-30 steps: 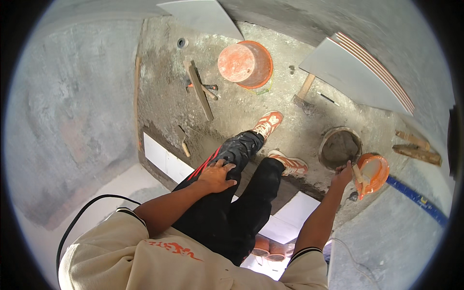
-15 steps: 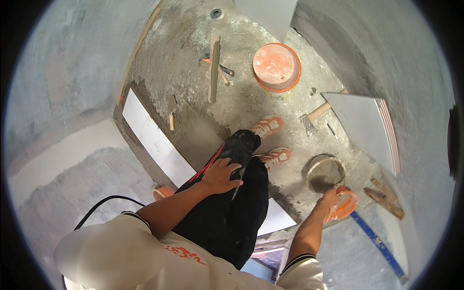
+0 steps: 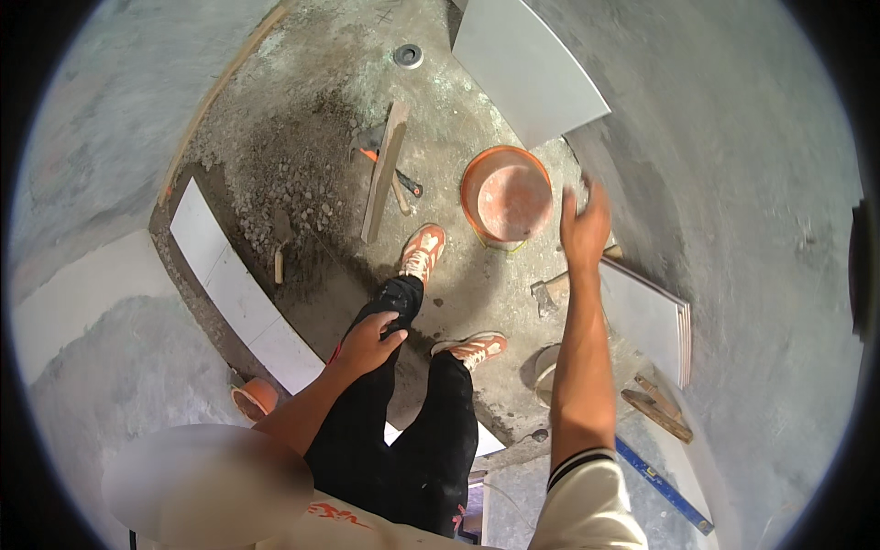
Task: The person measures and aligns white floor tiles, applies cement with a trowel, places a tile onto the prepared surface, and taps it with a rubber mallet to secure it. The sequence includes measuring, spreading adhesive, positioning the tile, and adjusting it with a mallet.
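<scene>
My left hand (image 3: 371, 341) rests on my left thigh with its fingers apart and nothing in them. My right arm is stretched forward, and my right hand (image 3: 584, 225), slightly blurred, is raised beside the orange bucket (image 3: 502, 197) with fingers spread and empty. It is near the lower corner of a large grey panel (image 3: 530, 69). Below that hand lie a wooden-handled hatchet (image 3: 545, 298) and a stack of tiles (image 3: 642, 316). A grey bucket (image 3: 545, 376) is partly hidden behind my right forearm.
A strip of white tiles (image 3: 238, 298) lines the left wall. A wooden board (image 3: 383, 174) crosses tools near rubble (image 3: 284, 174). A drain ring (image 3: 408, 56) sits farther off. Wood offcuts (image 3: 655, 412), a blue level (image 3: 665, 486) and a small orange pot (image 3: 255, 396) lie nearer me.
My right hand has left the mortar bucket and swung forward and up to beside the orange bucket, opening as it went. The view has shifted; my left hand stays on my leg.
</scene>
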Motion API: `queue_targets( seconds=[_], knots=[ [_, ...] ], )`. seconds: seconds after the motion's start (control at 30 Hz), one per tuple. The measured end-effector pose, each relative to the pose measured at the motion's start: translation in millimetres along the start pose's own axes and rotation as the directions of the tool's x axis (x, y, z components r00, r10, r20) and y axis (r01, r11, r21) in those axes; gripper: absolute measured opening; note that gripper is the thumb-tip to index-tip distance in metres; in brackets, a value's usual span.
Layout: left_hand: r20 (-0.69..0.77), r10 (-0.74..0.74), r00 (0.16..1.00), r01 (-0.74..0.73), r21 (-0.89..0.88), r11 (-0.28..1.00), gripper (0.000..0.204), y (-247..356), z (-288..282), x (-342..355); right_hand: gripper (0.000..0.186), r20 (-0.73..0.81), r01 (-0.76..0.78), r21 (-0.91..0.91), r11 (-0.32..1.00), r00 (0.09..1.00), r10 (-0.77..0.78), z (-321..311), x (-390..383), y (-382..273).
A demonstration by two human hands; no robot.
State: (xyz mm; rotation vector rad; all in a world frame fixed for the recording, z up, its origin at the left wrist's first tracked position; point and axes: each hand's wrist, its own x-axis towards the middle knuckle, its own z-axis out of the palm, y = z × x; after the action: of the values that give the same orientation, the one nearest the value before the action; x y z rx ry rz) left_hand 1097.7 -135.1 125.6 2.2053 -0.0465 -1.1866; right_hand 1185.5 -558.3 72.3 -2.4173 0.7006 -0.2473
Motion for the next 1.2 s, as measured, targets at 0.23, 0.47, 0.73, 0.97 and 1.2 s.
queue_targets(
  seconds=[0.23,0.47,0.73,0.97,1.2],
  knots=[
    [-0.030,-0.053,0.998,0.040,-0.342,0.939,0.048,74,-79,143,0.058,-0.110,0.159,-0.378,0.912,0.970,-0.215,69,172,-39],
    [0.028,0.016,0.999,0.001,-0.524,0.852,0.058,101,-103,231,0.065,-0.072,0.056,-0.475,0.878,0.992,-0.102,99,188,-49],
    [0.126,0.086,0.988,0.019,-0.663,0.749,0.104,196,-136,343,0.041,-0.047,0.030,-0.329,0.944,0.998,-0.048,96,165,-71],
    [0.097,-0.016,0.995,0.089,-0.815,0.572,0.113,241,-127,389,0.027,-0.024,0.056,-0.043,0.997,0.998,-0.057,153,83,-95],
    [-0.008,-0.086,0.996,0.036,-0.865,0.501,0.048,113,-142,399,0.027,0.109,-0.147,0.276,0.950,0.987,0.121,171,12,-146]
  ],
)
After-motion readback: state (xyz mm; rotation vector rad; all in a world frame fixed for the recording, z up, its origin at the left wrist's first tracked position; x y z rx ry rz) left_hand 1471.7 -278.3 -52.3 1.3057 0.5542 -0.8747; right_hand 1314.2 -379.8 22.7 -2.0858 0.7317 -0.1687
